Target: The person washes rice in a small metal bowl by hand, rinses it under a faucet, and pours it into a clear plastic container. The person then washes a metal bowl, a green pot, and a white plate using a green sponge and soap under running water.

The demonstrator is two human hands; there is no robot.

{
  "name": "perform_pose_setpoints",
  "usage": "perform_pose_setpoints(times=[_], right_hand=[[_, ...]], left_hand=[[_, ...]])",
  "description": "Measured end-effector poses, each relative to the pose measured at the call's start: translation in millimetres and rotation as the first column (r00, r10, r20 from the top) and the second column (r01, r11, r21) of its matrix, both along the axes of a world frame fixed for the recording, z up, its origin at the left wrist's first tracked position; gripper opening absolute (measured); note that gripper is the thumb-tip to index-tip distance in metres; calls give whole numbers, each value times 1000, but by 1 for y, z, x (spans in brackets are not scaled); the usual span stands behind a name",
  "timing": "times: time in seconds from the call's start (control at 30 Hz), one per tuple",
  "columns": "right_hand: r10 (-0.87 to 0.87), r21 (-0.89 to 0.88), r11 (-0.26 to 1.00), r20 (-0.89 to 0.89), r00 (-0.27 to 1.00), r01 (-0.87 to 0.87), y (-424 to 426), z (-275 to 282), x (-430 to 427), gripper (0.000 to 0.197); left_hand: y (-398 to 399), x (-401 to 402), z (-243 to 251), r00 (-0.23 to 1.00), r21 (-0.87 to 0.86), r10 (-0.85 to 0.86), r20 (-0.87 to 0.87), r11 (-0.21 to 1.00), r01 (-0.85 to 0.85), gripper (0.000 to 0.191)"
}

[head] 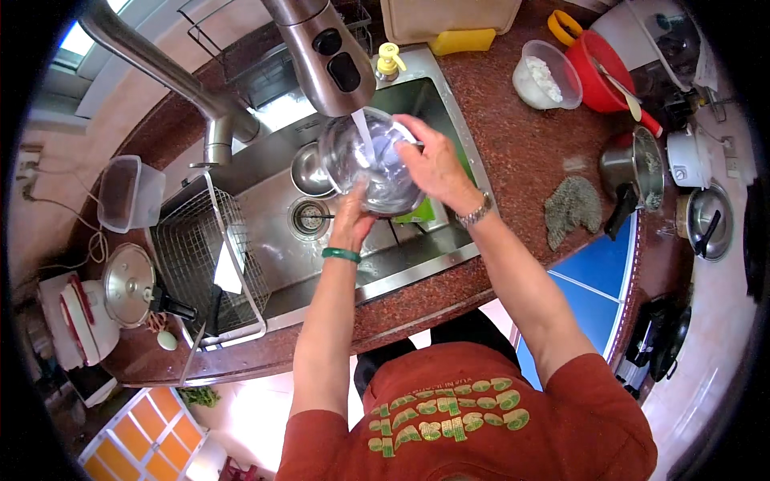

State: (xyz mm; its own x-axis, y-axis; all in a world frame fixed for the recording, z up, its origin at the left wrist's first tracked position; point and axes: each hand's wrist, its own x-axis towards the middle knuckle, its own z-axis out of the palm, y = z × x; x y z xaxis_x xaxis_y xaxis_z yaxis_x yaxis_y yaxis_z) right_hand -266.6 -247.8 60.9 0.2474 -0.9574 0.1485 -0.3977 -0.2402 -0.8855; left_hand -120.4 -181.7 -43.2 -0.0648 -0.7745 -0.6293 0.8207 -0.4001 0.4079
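Over the sink, both hands hold a shiny metal bowl tilted beneath the pull-out faucet head. Water from the faucet runs into the bowl. My right hand grips its right rim, fingers on top. At the near left rim is my left hand, its fingertips blurred by the water. A smaller metal bowl lies in the sink left of the held one, close to the drain strainer. Something bright green shows partly behind the held bowl.
A wire basket fills the sink's left end, with a knife beside it. A soap pump stands at the back. Right on the granite counter are a grey cloth, a saucepan, a plastic bowl with white contents and a red container.
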Motion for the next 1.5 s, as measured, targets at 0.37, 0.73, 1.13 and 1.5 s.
perform_pose_setpoints(times=[0.37,0.73,1.13,1.5], right_hand=[[-302,916,288,363,881,-279,39,-92,-29,29],[-67,197,976,-110,992,88,16,-27,-18,16],[-68,-96,995,-540,839,19,-14,15,-32,25],[57,364,926,-398,916,101,40,-102,-10,37]], left_hand=[[34,48,60,600,207,-338,725,938,278,44],[3,22,-11,965,-102,205,162,976,-190,30],[12,-27,13,977,138,-9,-211,990,39,33],[34,39,63,78,-33,1,997,915,403,39]])
